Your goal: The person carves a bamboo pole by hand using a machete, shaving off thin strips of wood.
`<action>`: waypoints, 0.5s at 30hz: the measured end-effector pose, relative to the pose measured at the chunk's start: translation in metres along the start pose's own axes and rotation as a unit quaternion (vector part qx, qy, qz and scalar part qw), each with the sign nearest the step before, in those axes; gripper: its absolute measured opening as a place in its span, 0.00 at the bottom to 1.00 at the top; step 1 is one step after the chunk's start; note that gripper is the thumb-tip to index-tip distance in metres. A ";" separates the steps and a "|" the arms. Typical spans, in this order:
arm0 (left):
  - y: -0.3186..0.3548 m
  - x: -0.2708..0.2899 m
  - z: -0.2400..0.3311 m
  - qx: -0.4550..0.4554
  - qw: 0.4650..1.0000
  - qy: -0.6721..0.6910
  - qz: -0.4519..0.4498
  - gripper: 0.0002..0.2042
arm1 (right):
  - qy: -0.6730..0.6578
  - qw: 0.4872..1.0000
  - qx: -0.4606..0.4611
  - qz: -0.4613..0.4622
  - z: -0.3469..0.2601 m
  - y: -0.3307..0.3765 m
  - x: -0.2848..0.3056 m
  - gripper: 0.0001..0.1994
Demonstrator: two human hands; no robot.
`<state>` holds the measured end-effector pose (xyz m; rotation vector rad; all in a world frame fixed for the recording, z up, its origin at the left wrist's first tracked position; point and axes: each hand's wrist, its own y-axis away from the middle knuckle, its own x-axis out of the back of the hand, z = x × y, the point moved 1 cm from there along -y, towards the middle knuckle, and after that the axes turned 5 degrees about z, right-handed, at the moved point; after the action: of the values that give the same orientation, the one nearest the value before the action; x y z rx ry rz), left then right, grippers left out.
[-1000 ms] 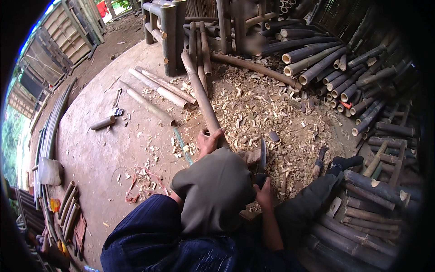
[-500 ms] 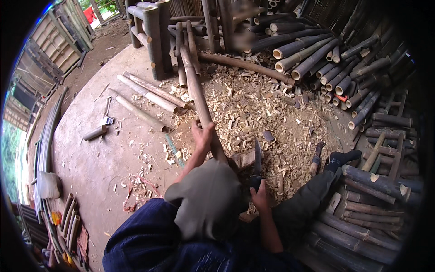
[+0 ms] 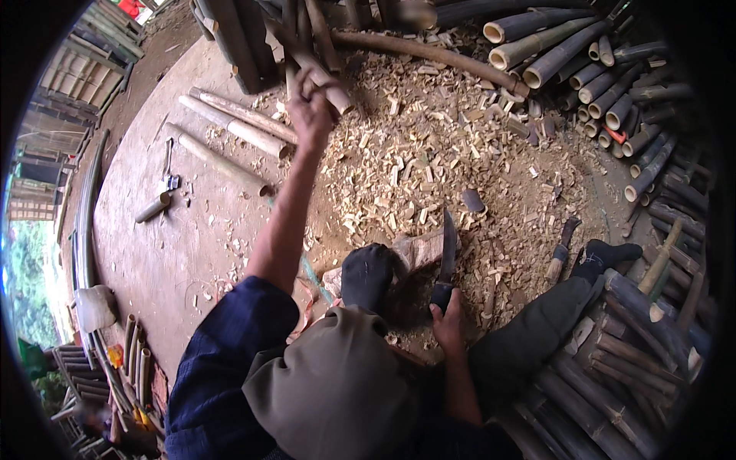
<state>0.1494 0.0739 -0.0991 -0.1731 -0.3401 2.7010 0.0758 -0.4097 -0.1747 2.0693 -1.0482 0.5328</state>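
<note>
My left hand (image 3: 310, 111), arm stretched far forward, is closed around a brown pole (image 3: 335, 95) near its lower end, beside other poles leaning at the back. Low in the middle, my right hand (image 3: 449, 318) grips the dark handle of a large knife (image 3: 448, 249), its blade pointing up and away from me. Just left of the blade lies a pale, chopped wood block (image 3: 420, 249), with my dark-socked foot (image 3: 366, 277) against its left end. Wood chips (image 3: 399, 172) cover the ground around these things.
Cut bamboo poles (image 3: 253, 138) lie on the left floor, near a short dark tube (image 3: 153, 208). Stacked bamboo (image 3: 567, 61) fills the far right. A second wooden-handled blade (image 3: 563, 249) rests by my other foot (image 3: 606, 261). More bamboo (image 3: 606, 399) lies at lower right.
My left hand has moved forward with the pole, away from the wood block toward the back. My left foot has come into sight by the block. The right hand still holds the knife.
</note>
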 end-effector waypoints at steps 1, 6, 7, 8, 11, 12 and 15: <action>0.038 -0.008 0.015 0.023 0.999 0.009 -0.030 0.27 | -0.004 1.000 0.015 0.016 0.004 0.000 -0.002 0.26; 0.187 -0.010 0.010 0.183 0.969 0.134 -0.100 0.29 | -0.015 0.999 0.041 0.009 0.007 -0.006 -0.006 0.24; 0.209 -0.005 0.012 0.206 0.956 0.173 -0.116 0.34 | -0.006 0.999 0.032 -0.004 0.000 -0.005 -0.003 0.24; 0.224 0.001 0.011 0.212 0.951 0.174 -0.142 0.29 | -0.004 0.999 0.040 0.002 0.000 -0.005 -0.002 0.25; 0.252 0.010 0.006 0.127 0.976 -0.034 -0.173 0.30 | 0.007 0.998 0.057 0.040 0.008 -0.004 -0.004 0.28; 0.260 0.018 0.005 0.107 0.976 -0.074 -0.175 0.32 | 0.012 0.996 0.063 0.057 0.008 -0.003 -0.007 0.29; 0.264 0.012 0.006 0.117 0.971 -0.144 -0.153 0.31 | 0.023 0.995 0.060 0.077 0.016 -0.005 -0.022 0.33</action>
<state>0.0367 -0.1565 -0.1632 0.3172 -0.1141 2.4293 0.0682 -0.4089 -0.2012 2.0796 -1.1806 0.7335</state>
